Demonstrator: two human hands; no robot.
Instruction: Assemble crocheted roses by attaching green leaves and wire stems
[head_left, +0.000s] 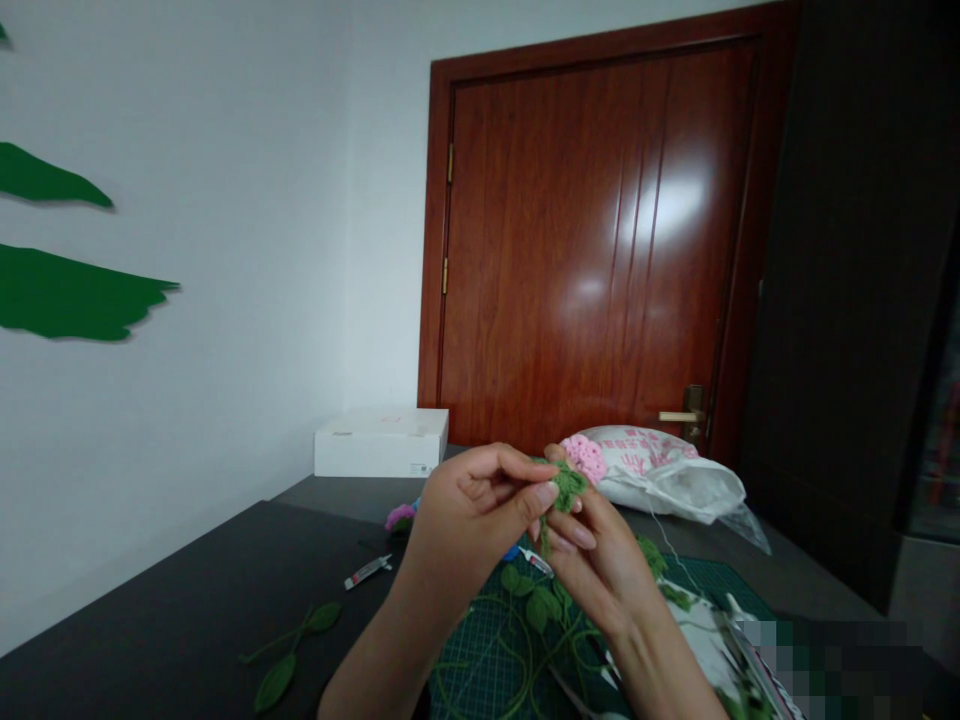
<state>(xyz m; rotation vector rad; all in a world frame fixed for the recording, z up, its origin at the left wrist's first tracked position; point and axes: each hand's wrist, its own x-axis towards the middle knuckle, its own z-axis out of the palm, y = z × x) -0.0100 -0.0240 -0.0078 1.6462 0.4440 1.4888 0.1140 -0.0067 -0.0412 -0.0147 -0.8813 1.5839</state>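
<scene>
Both hands (480,500) (592,560) pinch a green crocheted piece (568,487); plastic bag (667,475) behind

Soft, dim light; glare on the door (600,250); mosaic blur bottom right.

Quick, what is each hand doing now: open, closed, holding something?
Left hand: closed, pinching the green crocheted piece.
Right hand: closed on the same green piece, under the pink crocheted flower.
</scene>
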